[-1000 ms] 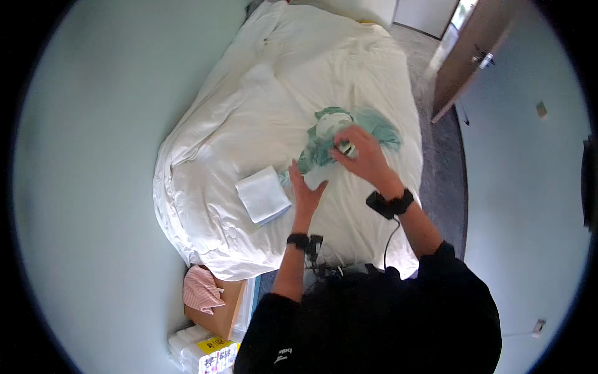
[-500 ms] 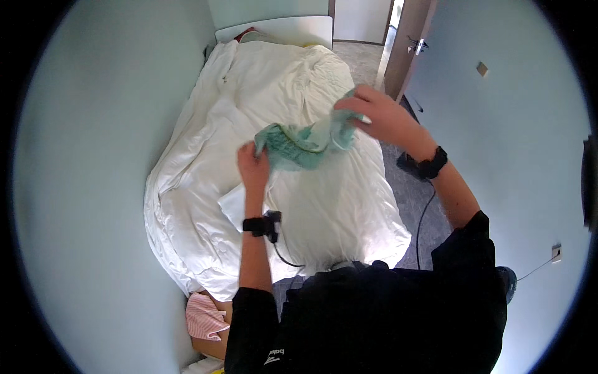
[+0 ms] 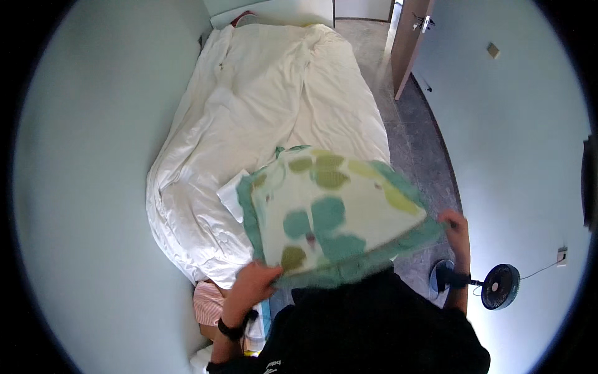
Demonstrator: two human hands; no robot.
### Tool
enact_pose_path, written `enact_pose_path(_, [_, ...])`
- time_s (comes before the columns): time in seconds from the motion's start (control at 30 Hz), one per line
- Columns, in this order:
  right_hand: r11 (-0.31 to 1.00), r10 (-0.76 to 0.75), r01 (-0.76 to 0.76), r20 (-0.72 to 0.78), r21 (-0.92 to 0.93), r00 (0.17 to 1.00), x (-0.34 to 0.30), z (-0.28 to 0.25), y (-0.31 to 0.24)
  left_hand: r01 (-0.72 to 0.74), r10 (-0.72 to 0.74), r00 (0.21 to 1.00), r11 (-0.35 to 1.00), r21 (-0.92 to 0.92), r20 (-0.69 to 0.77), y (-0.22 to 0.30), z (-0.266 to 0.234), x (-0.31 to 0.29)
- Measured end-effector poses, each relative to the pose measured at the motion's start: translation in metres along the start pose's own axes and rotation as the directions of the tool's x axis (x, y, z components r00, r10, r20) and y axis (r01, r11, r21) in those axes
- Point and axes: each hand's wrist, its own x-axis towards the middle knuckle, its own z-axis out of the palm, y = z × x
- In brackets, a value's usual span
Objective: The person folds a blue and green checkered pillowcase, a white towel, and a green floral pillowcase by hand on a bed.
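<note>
A pillowcase (image 3: 367, 212) is spread in the air over the near end of the bed. It is white with green and yellow-green leaf shapes and a ruffled green border. My left hand (image 3: 254, 283) is closed on its near left corner. At its right corner, my right hand (image 3: 456, 229) grips the green ruffle, blurred a little by motion. The pillowcase hides part of the white quilt (image 3: 261, 106) on the bed. A small folded white cloth (image 3: 232, 198) shows beside its left edge.
A black fan (image 3: 500, 287) stands at the right, near a wall socket (image 3: 562, 257). Pink striped cloth (image 3: 210, 305) lies at the lower left. Beyond the bed are its white headboard (image 3: 286, 14) and an open brown door (image 3: 408, 43). Grey floor (image 3: 420, 131) runs along the right.
The pillowcase was bunched between my raised hands over the bed; now it is spread wide. Both hands have come down nearer my body and farther apart. The fan has come into view.
</note>
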Motion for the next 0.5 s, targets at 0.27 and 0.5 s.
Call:
enact_pose_path(0.27, [0.812,0.367,-0.231,-0.16,0.536,0.916,-0.01,-0.009,-0.015,0.357,0.076,0.811,0.72,-0.594,0.58,0.03,0.016,0.005])
enact_pose_path(0.5, [0.9,0.325,-0.247,-0.176,0.358,0.929,0.052,-0.005,0.012,0.433,-0.161,0.86,0.731,-0.527,0.484,-0.019,0.021,0.013])
